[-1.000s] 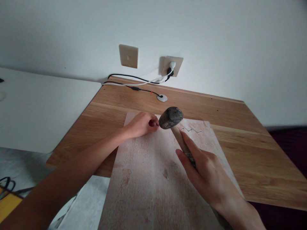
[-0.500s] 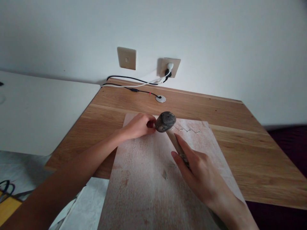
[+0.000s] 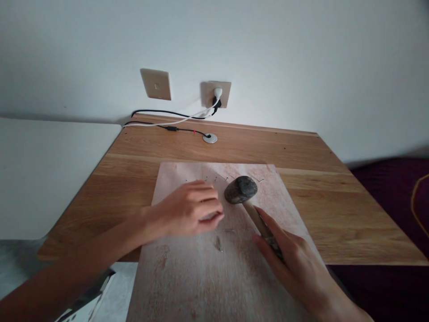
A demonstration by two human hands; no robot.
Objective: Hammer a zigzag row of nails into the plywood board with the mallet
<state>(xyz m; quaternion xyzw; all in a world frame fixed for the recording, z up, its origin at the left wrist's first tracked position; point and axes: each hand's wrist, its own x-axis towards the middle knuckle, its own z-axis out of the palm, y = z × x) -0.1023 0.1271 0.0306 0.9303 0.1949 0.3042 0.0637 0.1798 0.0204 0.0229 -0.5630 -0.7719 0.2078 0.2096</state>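
Note:
A pale, whitewashed board [image 3: 201, 277] lies on a wooden desk [image 3: 335, 205] and juts over its near edge. My right hand [image 3: 295, 264] is closed round the wooden handle of a hammer [image 3: 241, 189], whose dark head rests on the board. A short row of small nails [image 3: 215, 179] stands near the board's far edge, just left of the head. My left hand [image 3: 191, 208] hovers over the middle of the board with fingers stretched toward the right, nothing visible in them. Two loose nails [image 3: 218, 243] lie on the board just below its fingertips.
On the wall behind are a blank plate [image 3: 156, 84] and a socket [image 3: 218, 93] with white and black plugs. Their cables [image 3: 167, 121] run along the desk's back edge to a metal grommet [image 3: 209, 138]. A white tabletop [image 3: 43, 174] adjoins on the left. Dark purple fabric [image 3: 395, 188] lies to the right.
My left hand has let go of the nail at the far edge and drawn back toward me over the loose nails. The hammer head has come down onto the board.

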